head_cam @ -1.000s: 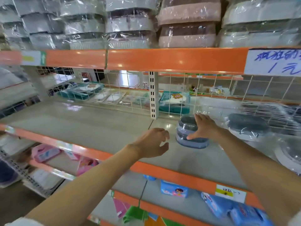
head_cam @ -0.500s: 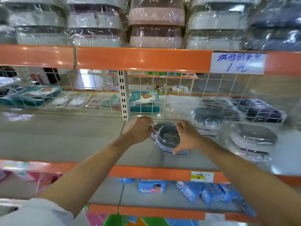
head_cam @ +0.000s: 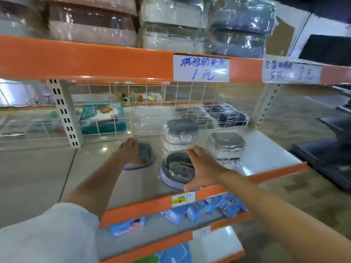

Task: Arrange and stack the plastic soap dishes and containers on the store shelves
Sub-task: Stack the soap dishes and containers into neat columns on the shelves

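Two round grey-blue soap dishes in clear wrap are on the middle shelf (head_cam: 266, 149). My left hand (head_cam: 129, 152) covers and grips the left soap dish (head_cam: 145, 155), which lies flat. My right hand (head_cam: 201, 166) grips the right soap dish (head_cam: 175, 172) between thumb and fingers. This dish tilts with its open top toward me near the shelf's front edge. Behind them stands a stack of wrapped oval dishes (head_cam: 180, 133), with a wrapped squarish dish stack (head_cam: 226, 145) to its right.
A white wire grid (head_cam: 152, 111) backs the shelf, with wrapped goods behind it. The upper shelf (head_cam: 95, 59) carries wrapped container stacks and handwritten price signs (head_cam: 201, 68). Blue packets (head_cam: 209, 207) lie on the lower shelf. The shelf ends at right.
The two round dishes, held together a moment ago, are now apart. The left one has gone left and the right one has come forward and tilted. My view has swung right.
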`<state>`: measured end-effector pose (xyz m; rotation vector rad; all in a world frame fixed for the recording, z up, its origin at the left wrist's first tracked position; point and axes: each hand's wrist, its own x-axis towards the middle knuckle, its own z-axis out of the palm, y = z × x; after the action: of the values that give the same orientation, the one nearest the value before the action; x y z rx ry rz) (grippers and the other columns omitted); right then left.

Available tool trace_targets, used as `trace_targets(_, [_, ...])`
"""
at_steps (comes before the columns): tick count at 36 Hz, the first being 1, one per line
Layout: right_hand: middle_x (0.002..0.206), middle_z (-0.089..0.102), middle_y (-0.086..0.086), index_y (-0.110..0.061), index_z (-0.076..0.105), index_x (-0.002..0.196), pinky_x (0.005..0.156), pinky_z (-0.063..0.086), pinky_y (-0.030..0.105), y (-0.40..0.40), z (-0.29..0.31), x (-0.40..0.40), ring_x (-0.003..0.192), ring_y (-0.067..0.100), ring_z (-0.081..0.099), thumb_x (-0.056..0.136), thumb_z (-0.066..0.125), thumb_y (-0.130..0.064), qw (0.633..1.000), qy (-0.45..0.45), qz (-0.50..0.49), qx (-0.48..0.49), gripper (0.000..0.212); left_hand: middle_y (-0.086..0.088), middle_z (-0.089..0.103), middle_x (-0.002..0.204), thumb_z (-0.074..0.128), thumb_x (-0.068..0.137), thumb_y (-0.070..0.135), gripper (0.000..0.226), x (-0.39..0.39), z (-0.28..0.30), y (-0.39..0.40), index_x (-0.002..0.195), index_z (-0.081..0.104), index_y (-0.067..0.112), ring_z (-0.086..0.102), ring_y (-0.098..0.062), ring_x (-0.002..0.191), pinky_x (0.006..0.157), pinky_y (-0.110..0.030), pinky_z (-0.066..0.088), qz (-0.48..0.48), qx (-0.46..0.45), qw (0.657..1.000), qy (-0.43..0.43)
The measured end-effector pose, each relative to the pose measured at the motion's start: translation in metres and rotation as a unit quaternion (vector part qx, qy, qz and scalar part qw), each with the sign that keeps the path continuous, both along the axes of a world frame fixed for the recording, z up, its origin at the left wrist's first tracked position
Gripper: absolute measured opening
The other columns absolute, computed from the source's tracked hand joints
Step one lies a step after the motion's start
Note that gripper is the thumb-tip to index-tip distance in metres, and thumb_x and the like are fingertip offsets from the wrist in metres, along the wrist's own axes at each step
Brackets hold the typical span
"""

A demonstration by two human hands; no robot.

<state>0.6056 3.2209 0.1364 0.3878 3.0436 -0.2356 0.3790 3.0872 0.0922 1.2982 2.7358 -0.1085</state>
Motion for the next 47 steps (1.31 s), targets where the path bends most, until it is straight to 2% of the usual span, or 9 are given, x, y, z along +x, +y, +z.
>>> trace_targets(2, [0.135,0.027,0.007,-0.007,0.026,0.14,0.103,0.027,0.029,-0.001,-0.003,0.003,0.123,0.021,0.026,0.061,0.083,-0.051,1.0,0.013,-0.002,0.005,0.107,-0.015,0.025,0.15,0.02,0.08,0.082,0.104,0.0,-0.004,-0.002,0.148,0.017,0.003,0.026,-0.031,0.137,0.113,-0.033,0.019,0.014,-0.007,1.0,0.007])
trace_targets(6, [0.134,0.028,0.006,-0.008,0.028,0.139,0.1,0.026,0.027,-0.005,-0.003,0.007,0.122,0.02,0.026,0.063,0.081,-0.055,1.0,0.027,0.005,0.004,0.103,-0.014,0.018,0.151,0.058,0.078,0.067,0.109,0.013,-0.006,-0.008,0.148,0.007,0.001,0.023,-0.03,0.138,0.113,-0.035,0.019,0.031,-0.017,0.999,0.007])
trace_targets(11, [0.134,0.027,0.004,-0.009,0.026,0.141,0.102,0.028,0.028,-0.01,0.008,0.015,0.124,0.02,0.026,0.065,0.075,-0.062,0.999,0.032,0.011,-0.003,0.105,-0.011,0.02,0.144,0.07,0.067,0.067,0.111,0.036,-0.01,-0.021,0.145,0.013,0.012,0.028,-0.033,0.131,0.105,-0.046,0.035,0.085,-0.006,0.995,-0.047])
trace_targets(21, [0.153,0.01,0.005,-0.008,0.014,0.148,0.112,0.018,0.03,-0.001,0.038,0.08,0.142,0.023,0.006,0.073,0.07,-0.06,0.998,0.037,0.024,-0.054,0.107,-0.011,0.038,0.132,0.072,0.059,0.071,0.106,0.106,0.007,-0.041,0.137,0.033,0.011,0.036,-0.029,0.126,0.102,-0.043,0.035,0.093,0.077,0.992,0.028])
trace_targets(29, [0.147,0.023,0.003,-0.014,0.025,0.146,0.111,0.024,0.032,0.006,0.058,0.13,0.136,0.021,0.022,0.068,0.071,-0.064,0.987,0.113,0.042,-0.11,0.103,-0.003,0.044,0.128,0.052,0.032,0.085,0.128,0.186,0.079,-0.04,0.14,0.037,0.017,0.04,-0.022,0.12,0.102,-0.033,0.035,0.058,0.144,0.987,-0.03])
trace_targets(34, [0.138,0.031,0.004,-0.014,0.028,0.144,0.106,0.028,0.03,0.012,0.082,0.154,0.131,0.022,0.031,0.066,0.069,-0.067,0.978,0.162,0.044,-0.126,0.103,0.002,0.054,0.107,0.08,0.06,0.06,0.076,0.226,0.12,-0.041,0.116,0.054,0.015,0.052,-0.017,0.098,0.085,-0.027,0.045,0.066,0.211,0.974,-0.055])
trace_targets(37, [0.12,0.036,0.0,-0.014,0.037,0.137,0.093,0.032,0.025,0.018,0.103,0.164,0.113,0.017,0.039,0.051,0.067,-0.082,0.968,0.196,0.052,-0.15,0.114,0.001,0.053,0.108,0.075,0.052,0.07,0.085,0.247,0.145,-0.043,0.115,0.055,0.017,0.051,-0.017,0.097,0.086,-0.03,0.046,0.057,0.251,0.966,-0.031])
trace_targets(43, [0.108,0.045,0.004,-0.013,0.051,0.111,0.081,0.039,0.031,0.039,0.151,0.18,0.1,0.021,0.046,0.061,0.07,-0.067,0.947,0.254,0.07,-0.185,0.076,0.012,0.057,0.084,0.084,0.067,0.041,0.039,0.284,0.207,-0.049,0.09,0.057,0.025,0.054,-0.011,0.076,0.059,-0.012,0.04,0.034,0.332,0.942,-0.025])
trace_targets(47, [0.088,0.063,0.012,-0.005,0.06,0.092,0.063,0.047,0.031,0.058,0.185,0.182,0.076,0.026,0.06,0.046,0.068,-0.083,0.931,0.296,0.065,-0.204,0.091,0.011,0.054,0.094,0.085,0.063,0.042,0.064,0.293,0.246,-0.051,0.109,0.047,0.018,0.054,-0.008,0.084,0.065,-0.009,0.043,0.041,0.384,0.922,-0.033])
